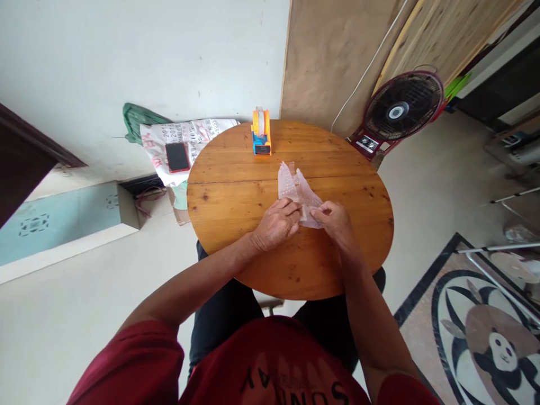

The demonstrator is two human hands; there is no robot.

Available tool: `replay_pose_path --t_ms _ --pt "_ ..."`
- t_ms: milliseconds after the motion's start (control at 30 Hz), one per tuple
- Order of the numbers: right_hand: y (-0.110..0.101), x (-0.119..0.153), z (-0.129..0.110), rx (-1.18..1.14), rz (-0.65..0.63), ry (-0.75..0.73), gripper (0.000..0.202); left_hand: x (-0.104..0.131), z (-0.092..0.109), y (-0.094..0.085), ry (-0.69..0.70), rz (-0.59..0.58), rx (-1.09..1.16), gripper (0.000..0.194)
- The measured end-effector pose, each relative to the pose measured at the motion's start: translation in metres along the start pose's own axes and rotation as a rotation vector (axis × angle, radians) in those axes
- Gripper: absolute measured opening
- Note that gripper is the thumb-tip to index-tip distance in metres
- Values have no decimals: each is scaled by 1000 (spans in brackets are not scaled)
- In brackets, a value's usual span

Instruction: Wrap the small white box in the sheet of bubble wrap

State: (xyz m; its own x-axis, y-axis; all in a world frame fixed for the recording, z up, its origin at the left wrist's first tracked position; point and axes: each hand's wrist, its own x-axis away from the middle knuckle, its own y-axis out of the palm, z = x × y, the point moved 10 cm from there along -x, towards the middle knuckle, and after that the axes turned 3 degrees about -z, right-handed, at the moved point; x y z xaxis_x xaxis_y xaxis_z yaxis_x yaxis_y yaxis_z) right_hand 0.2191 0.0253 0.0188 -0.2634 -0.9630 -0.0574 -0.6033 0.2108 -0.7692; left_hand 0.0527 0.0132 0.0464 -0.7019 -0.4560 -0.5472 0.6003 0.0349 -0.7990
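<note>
A crumpled sheet of pale pink bubble wrap [291, 187] lies folded on the round wooden table [236, 208], its two upper corners sticking up. My left hand [280, 220] is closed on the wrap's lower left part, fingers bent over it. At the wrap's lower right edge, my right hand [334, 219] pinches the sheet between thumb and fingers. Whether anything is wrapped inside I cannot tell. Farther back on the table stands an orange and blue tape dispenser [261, 134] with a roll of clear tape.
Left of the table, a phone [178, 157] lies on a printed white sack [202, 132], with a green plastic bag [141, 121] behind. A dark red fan [399, 109] stands at the back right. A wall [189, 56] borders the table's far side.
</note>
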Motion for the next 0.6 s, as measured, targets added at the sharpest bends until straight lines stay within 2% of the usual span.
replay_pose_path --t_ms 133,400,600 --pt "3 -1 -3 25 -35 40 24 0 1 1 17 -38 -1 24" --pt "-1 -6 -12 104 62 11 15 -1 0 2 14 -31 5 22" --pt "-3 -6 -34 182 75 -26 22 -2 1 1 14 -42 22 21"
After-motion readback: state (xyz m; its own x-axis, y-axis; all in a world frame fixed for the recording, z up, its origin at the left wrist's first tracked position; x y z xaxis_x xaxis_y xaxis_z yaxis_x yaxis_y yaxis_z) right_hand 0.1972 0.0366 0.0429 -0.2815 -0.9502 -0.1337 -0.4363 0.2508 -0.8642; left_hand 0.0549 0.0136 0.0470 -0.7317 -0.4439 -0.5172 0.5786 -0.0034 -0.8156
